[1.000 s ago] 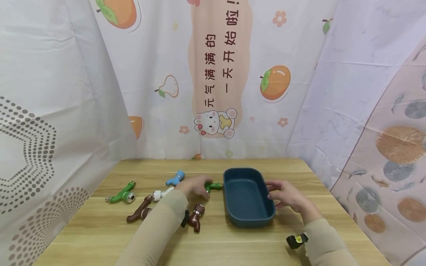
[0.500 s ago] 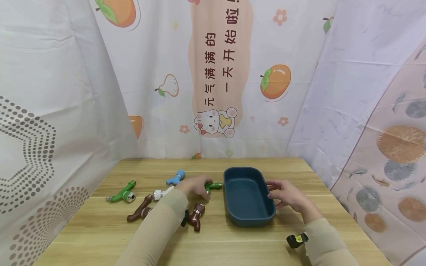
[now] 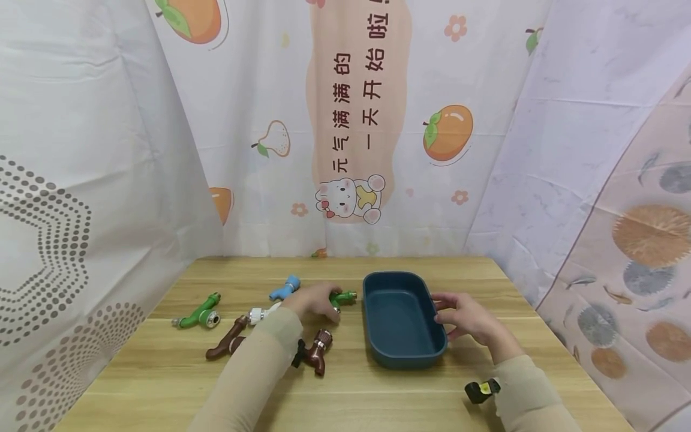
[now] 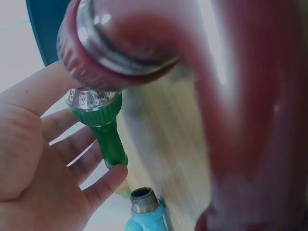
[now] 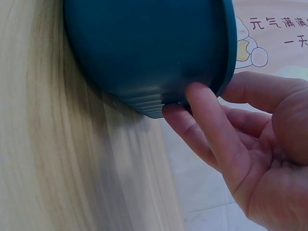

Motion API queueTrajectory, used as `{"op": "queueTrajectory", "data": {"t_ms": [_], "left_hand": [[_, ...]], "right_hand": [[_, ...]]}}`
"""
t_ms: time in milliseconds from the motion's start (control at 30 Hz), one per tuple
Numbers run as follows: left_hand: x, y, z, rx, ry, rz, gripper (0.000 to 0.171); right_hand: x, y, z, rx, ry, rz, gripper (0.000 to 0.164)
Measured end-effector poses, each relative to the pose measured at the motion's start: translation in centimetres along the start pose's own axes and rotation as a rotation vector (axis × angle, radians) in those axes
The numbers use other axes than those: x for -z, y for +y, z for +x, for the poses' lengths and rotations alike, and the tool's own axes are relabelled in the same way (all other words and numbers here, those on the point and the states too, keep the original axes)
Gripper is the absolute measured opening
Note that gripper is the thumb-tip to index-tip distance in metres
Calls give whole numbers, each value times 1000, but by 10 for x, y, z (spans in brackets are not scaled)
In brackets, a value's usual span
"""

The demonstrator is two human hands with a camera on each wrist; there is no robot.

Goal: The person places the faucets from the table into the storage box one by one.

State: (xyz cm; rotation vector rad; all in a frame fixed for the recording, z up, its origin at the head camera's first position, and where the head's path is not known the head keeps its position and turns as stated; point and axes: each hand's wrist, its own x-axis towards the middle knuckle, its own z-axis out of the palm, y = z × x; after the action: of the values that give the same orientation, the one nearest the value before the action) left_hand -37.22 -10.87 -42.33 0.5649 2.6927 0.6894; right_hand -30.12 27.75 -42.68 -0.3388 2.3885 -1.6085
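Observation:
My left hand (image 3: 318, 301) holds a green faucet (image 3: 345, 297) left of a dark blue plastic bin (image 3: 407, 361). In the left wrist view, the fingers reach round this green faucet (image 4: 109, 137), with the little finger by its lower end. A brown faucet (image 4: 250, 106) looms large across that view, close under the wrist. My right hand (image 3: 466, 317) grips the bin's right rim: the thumb lies at the edge, and fingertips (image 5: 197, 91) press on the outer wall.
A blue faucet (image 3: 285, 288) lies behind my left hand. Farther left are another green faucet (image 3: 201, 315), a white one (image 3: 259, 315) and a brown one (image 3: 229, 342). A further brown faucet (image 3: 318, 351) lies beside my left forearm. A patterned curtain (image 3: 259, 198) hangs behind the wooden table.
My left hand and the green faucet have shifted slightly to the left and back, widening the gap from the bin. The right hand and bin have stayed put.

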Motion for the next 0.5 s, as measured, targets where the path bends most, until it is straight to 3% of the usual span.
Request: {"op": "queueTrajectory", "data": {"t_ms": [200, 500], "left_hand": [[7, -6, -6, 31, 83, -63, 76], [23, -17, -7, -25, 205, -95, 75]], "right_hand": [[-1, -1, 0, -5, 1, -5, 61], [-2, -1, 0, -14, 7, -10, 62]]}}
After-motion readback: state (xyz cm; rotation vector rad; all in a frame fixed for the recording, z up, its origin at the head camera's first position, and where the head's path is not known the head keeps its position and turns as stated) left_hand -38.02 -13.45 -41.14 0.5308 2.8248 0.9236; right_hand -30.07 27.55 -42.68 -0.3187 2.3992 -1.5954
